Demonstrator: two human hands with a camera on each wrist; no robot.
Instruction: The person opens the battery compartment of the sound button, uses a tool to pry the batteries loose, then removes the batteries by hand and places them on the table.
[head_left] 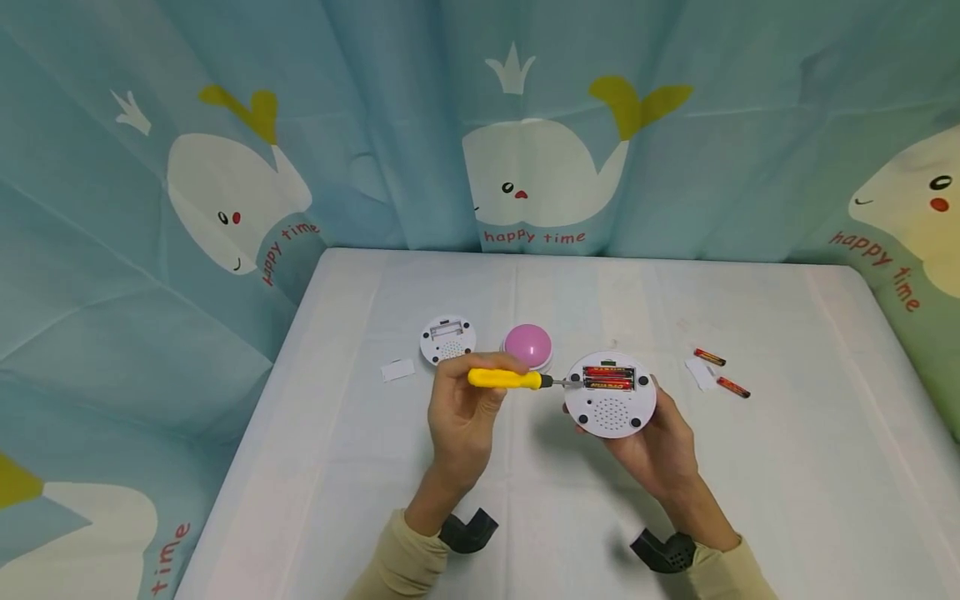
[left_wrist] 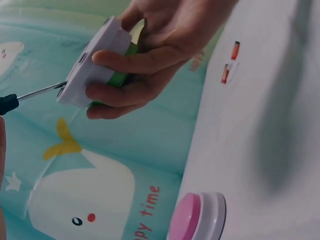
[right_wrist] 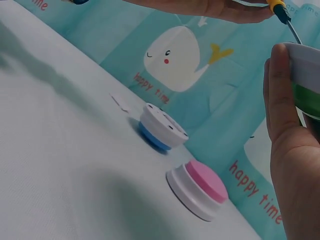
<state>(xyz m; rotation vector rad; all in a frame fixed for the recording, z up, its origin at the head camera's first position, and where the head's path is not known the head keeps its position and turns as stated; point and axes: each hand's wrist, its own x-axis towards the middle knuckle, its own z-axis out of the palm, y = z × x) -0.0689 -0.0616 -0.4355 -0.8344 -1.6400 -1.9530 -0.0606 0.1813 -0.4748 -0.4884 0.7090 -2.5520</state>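
My left hand (head_left: 463, 429) grips a screwdriver (head_left: 504, 379) by its yellow handle, the shaft pointing right. Its metal tip meets the white underside of a round push-button device (head_left: 611, 421), at the left end of the battery compartment. Two red-and-black batteries (head_left: 609, 378) lie side by side in that compartment, which has no cover on. My right hand (head_left: 656, 450) holds the device up above the table, underside facing me, fingers and thumb around its rim. A green part (left_wrist: 118, 79) of the device shows on the far side in the left wrist view.
A pink-topped button (head_left: 528, 345) stands behind the hands. Left of it lies an upturned white device (head_left: 447, 340) with a blue rim (right_wrist: 152, 138) and a bare battery slot, beside a white cover (head_left: 397, 369). At right are two loose batteries (head_left: 732, 387) and another white cover (head_left: 702, 375).
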